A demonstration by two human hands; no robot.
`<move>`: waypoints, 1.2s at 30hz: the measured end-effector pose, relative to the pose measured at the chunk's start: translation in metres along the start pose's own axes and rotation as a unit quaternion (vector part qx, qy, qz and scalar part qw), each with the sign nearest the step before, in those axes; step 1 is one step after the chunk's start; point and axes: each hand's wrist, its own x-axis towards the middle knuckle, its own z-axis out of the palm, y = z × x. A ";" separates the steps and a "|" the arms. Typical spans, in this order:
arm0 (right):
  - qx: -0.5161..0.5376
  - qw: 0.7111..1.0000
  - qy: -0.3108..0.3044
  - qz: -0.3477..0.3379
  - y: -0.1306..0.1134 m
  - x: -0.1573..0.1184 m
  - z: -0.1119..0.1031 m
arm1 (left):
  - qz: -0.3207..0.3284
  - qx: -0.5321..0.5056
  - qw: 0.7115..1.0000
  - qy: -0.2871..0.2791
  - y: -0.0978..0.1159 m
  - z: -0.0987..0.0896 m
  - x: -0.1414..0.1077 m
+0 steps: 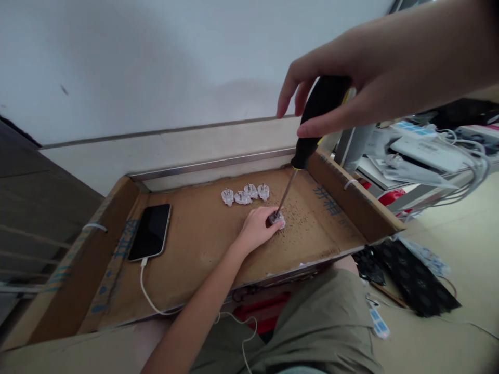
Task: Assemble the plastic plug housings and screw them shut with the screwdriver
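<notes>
My left hand pinches a small clear plastic plug against the cardboard. Up on the right, my right hand grips the black handle of a screwdriver. The shaft slants down and its tip meets the plug between my left fingers; the exact contact spot is too small to make out. Just behind my left hand lie several similar clear plugs with metal pins pointing up, grouped close together.
A cardboard tray with raised side walls bears everything, pitted around the plug. A phone with a white cable lies at its left. Bagged white devices and cables fill a shelf at right. A black sheet lies on the floor.
</notes>
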 end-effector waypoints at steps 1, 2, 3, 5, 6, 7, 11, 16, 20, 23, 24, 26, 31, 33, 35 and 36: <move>0.006 1.000 -0.004 0.005 0.001 -0.002 -0.003 | -0.007 -0.007 1.000 -0.004 0.000 0.000 0.001; 0.019 1.000 -0.011 0.014 0.000 -0.001 -0.005 | -0.013 -0.013 1.000 -0.006 0.000 0.001 0.001; 0.038 0.999 -0.020 0.024 -0.003 0.004 -0.007 | -0.018 -0.017 1.000 -0.007 0.000 0.001 0.001; 0.076 0.995 -0.049 0.048 -0.014 0.024 -0.007 | -0.018 -0.019 1.000 -0.006 0.000 0.002 0.002; 0.085 0.991 -0.078 0.064 -0.020 0.036 -0.005 | -0.016 -0.019 1.000 -0.006 0.000 0.002 0.002; 0.072 0.986 -0.122 0.086 -0.027 0.048 -0.003 | -0.013 -0.019 1.000 -0.006 -0.001 0.002 0.002; -0.285 0.853 -0.425 0.100 -0.045 0.076 0.007 | -0.010 -0.017 1.000 -0.008 0.000 0.001 0.002; -0.408 0.795 -0.446 0.047 -0.039 0.074 0.010 | 0.005 -0.013 1.000 0.001 0.002 0.001 0.000; -0.399 0.778 -0.481 0.067 -0.039 0.076 0.010 | 0.003 -0.026 1.000 0.005 0.001 0.002 0.000; -0.389 0.762 -0.516 0.037 -0.044 0.079 0.011 | -0.005 -0.031 1.000 -0.001 -0.001 0.003 0.001; -0.385 0.755 -0.530 0.034 -0.045 0.080 0.011 | -0.006 -0.030 1.000 -0.002 -0.001 0.003 0.001; -0.387 0.739 -0.551 0.034 -0.047 0.079 0.012 | -0.003 -0.029 1.000 -0.005 -0.001 0.002 0.000; -0.381 0.797 -0.467 0.036 -0.049 0.064 0.018 | 0.000 -0.022 1.000 -0.014 0.001 0.000 0.000; -0.343 0.841 -0.415 0.052 -0.051 0.057 0.021 | 0.004 -0.016 1.000 -0.014 0.001 0.000 0.000; -0.337 0.855 -0.393 0.045 -0.053 0.054 0.024 | 0.010 -0.014 1.000 -0.012 0.001 0.000 0.000; -0.355 0.845 -0.398 0.027 -0.054 0.055 0.025 | 0.012 -0.015 1.000 -0.012 0.001 0.001 0.000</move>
